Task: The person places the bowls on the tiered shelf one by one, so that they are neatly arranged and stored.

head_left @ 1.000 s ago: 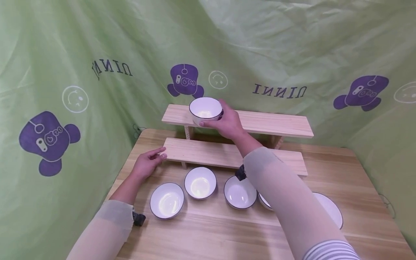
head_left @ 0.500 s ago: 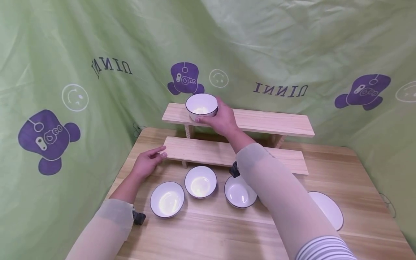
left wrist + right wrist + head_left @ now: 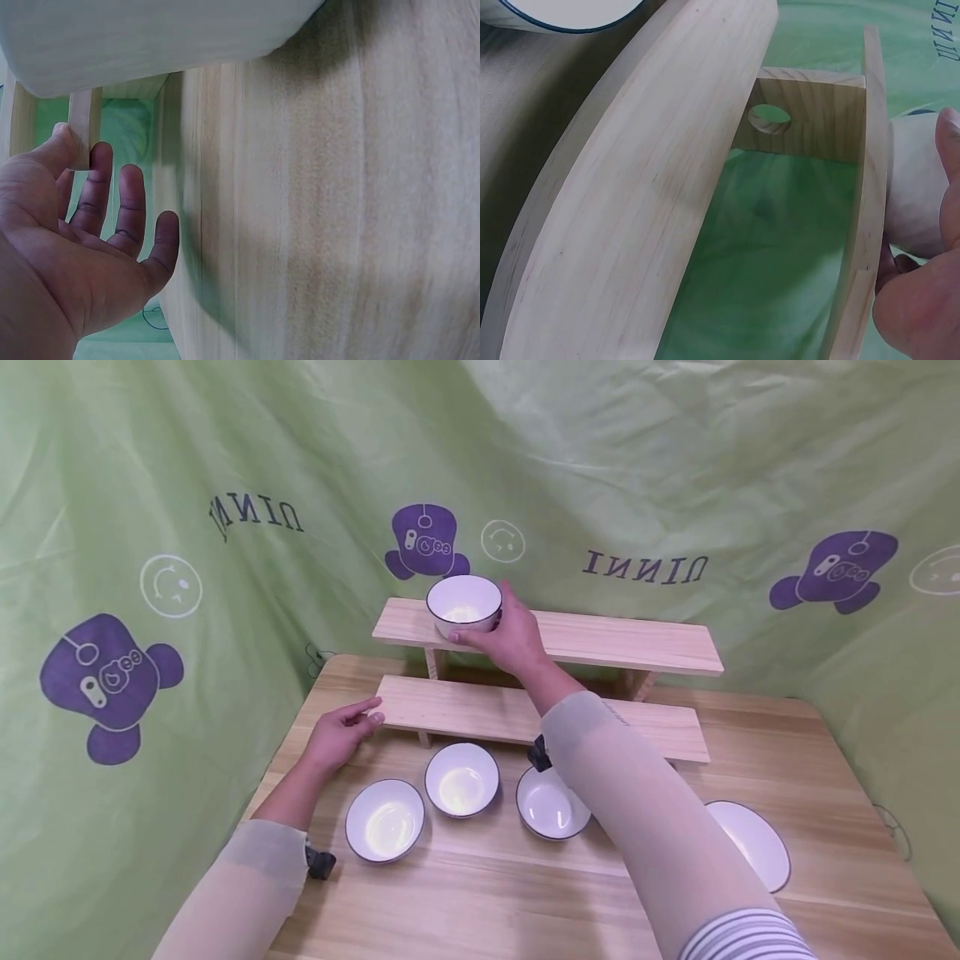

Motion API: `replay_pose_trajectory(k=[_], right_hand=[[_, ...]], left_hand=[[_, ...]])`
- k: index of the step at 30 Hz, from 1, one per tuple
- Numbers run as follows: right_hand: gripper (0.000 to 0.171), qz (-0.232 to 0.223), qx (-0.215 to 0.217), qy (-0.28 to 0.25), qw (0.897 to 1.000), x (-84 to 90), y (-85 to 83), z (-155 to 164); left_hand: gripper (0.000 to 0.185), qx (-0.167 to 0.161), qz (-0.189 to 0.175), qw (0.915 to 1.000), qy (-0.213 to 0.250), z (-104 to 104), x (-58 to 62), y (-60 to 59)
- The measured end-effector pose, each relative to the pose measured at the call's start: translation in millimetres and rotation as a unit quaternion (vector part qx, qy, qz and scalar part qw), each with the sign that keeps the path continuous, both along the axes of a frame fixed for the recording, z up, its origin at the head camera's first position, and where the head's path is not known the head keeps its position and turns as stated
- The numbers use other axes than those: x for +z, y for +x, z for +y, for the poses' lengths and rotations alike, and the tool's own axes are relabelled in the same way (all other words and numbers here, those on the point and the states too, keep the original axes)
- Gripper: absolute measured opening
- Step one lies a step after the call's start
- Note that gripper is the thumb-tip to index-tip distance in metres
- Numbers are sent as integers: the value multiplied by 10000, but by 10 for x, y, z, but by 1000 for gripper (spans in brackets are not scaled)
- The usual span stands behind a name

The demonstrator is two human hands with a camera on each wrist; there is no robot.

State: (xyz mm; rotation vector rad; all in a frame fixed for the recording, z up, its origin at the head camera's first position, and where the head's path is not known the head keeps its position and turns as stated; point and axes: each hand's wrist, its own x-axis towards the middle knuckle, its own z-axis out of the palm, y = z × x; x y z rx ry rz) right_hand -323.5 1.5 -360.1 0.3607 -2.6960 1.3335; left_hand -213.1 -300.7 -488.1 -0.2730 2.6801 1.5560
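On the left part of the upper wooden shelf board sits a white bowl with a dark rim, upright. My right hand grips its right side, thumb at the front and fingers behind. From the right wrist, the same bowl shows against the board's upper face, partly cut off by the frame. My left hand is at the left end of the lower shelf board. Seen from the left wrist, thumb and index finger of that hand pinch the board's end, other fingers spread loosely.
On the table in front of the rack stand a left bowl, a middle bowl and a bowl partly behind my right forearm. Farther right, another white dish is partly covered by the sleeve. Green cloth hangs behind.
My right hand has shifted the bowl a little left along the upper board, then stayed nearly still over the last half second. The left hand has kept its place.
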Motion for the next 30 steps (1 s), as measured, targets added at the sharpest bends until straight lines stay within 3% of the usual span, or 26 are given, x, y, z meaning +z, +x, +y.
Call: replay_pose_trajectory(k=[13, 30], right_hand=[[133, -289, 74, -164, 9994, 95, 105, 238], [134, -326, 115, -482, 9982, 91, 328, 646]], left_hand=[[62, -33, -95, 9999, -57, 5, 0, -15], [61, -24, -204, 9997, -107, 1, 0, 10]])
